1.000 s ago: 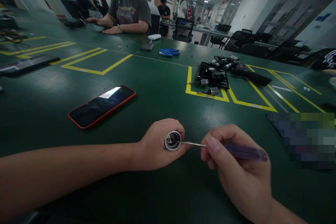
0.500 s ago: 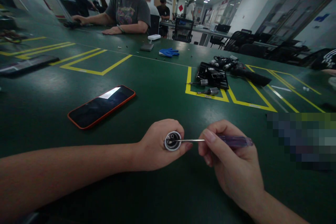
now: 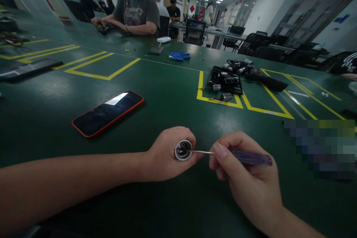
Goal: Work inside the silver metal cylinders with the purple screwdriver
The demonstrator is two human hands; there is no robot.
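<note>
My left hand (image 3: 167,156) is closed round a small silver cylindrical part (image 3: 183,150), its open end facing up toward me. My right hand (image 3: 248,178) pinches a thin screwdriver with a purple translucent handle (image 3: 249,157). The metal shaft runs left and its tip sits inside the open end of the cylinder. Both hands rest low over the green table (image 3: 167,96), near its front edge.
A phone in an orange case (image 3: 108,112) lies left of my hands. Black parts, two small silver drivers (image 3: 221,97) and cylinders lie in a yellow-taped box at the right. A blue glove (image 3: 179,55) lies farther back. A person in a grey shirt (image 3: 136,13) works across the table.
My right hand has shifted slightly, tilting the screwdriver while its tip stays in the cylinder. The person across the table pulled both hands together. My left hand has not moved.
</note>
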